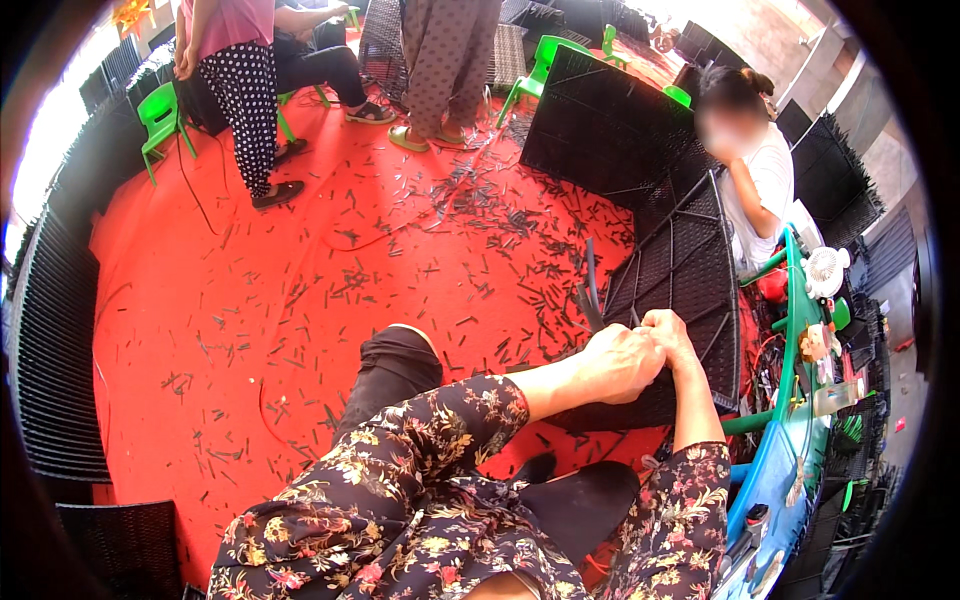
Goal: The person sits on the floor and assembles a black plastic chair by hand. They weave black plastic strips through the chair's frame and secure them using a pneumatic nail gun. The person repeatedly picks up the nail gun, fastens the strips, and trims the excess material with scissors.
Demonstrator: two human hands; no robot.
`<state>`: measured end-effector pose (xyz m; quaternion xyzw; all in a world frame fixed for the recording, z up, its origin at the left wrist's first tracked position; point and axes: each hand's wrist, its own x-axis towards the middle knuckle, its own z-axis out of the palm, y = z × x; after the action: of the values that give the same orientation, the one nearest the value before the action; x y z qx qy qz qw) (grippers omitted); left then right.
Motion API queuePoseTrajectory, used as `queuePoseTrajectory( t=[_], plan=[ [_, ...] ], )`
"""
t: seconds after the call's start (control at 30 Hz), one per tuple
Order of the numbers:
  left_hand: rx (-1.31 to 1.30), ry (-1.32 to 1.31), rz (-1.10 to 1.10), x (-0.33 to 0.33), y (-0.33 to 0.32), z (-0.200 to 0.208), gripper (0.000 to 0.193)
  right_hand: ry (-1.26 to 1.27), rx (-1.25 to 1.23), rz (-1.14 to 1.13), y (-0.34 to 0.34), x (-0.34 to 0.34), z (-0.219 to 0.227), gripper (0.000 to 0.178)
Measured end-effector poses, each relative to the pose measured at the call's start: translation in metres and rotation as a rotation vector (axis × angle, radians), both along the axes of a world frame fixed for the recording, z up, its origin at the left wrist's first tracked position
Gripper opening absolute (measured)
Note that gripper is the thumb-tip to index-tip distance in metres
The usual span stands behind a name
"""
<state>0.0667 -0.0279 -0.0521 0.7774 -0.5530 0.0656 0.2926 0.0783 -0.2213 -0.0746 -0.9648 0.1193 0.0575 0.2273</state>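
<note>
Both of my hands meet in front of a black woven rattan panel [677,265], with its dark lattice frame standing upright. My left hand [622,362] is closed round flat black strips [590,282], whose loose ends stick up past the knuckles. Touching it, my right hand [668,335] is closed too, thumb and fingers pressed together. Whatever lies between its fingers is hidden.
Short black offcuts [480,255] litter the red floor covering [220,330]. On my right stands a blue-green table [790,400] with a small white fan [825,270]. A seated person [760,190] is beyond the panel; others stand among green chairs [160,125] and stacked black panels [60,350].
</note>
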Motion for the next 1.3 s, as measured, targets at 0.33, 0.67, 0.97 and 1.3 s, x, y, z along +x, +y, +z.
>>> queuePoseTrajectory(
  t=[0.33,0.67,0.97,1.3],
  plan=[
    [-0.003,0.016,-0.02,0.0023,-0.0016,-0.0043,0.025,-0.001,-0.007,-0.022,0.0074,-0.0009,0.0058,0.022],
    [-0.011,-0.009,0.012,-0.0011,0.0007,-0.0008,0.026,-0.006,-0.012,-0.008,0.0043,-0.0018,0.0025,0.02],
    [0.008,-0.01,0.012,-0.0001,-0.0021,-0.0037,0.024,0.001,-0.04,-0.007,0.006,-0.0019,0.0058,0.02],
    [-0.067,-0.028,0.007,-0.0004,-0.0031,-0.0068,0.021,0.007,-0.028,0.004,0.0001,-0.0002,0.0012,0.02]
  ],
)
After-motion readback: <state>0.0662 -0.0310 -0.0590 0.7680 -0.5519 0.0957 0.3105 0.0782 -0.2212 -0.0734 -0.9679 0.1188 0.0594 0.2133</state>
